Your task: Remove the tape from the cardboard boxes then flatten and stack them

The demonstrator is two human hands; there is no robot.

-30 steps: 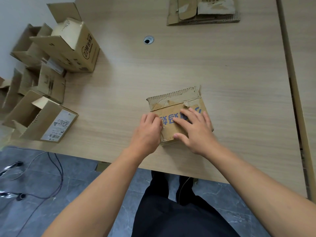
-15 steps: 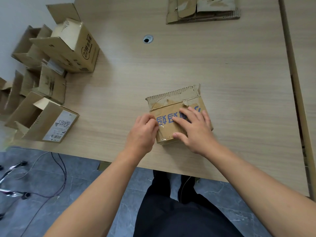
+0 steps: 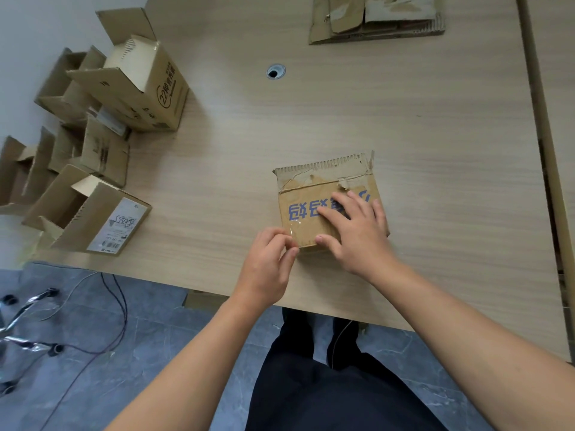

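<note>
A small cardboard box (image 3: 311,188) with blue print lies flat near the table's front edge, its torn flap pointing away from me. My right hand (image 3: 354,231) presses down on its top with spread fingers. At the box's near left corner my left hand (image 3: 270,259) pinches a strip of clear tape (image 3: 294,233) between thumb and fingertips; the tape still sticks to the box face. A stack of flattened boxes (image 3: 376,23) lies at the far edge of the table.
Several open, unflattened boxes (image 3: 137,88) crowd the table's left side, one with a white label (image 3: 118,225). A cable hole (image 3: 275,71) sits in the wooden table (image 3: 404,119). Cables and a plastic scrap lie on the grey floor at lower left.
My left hand has drawn back toward me and to the left off the box's face, peeling the clear tape at the near left corner. The right hand stays pressed on the box.
</note>
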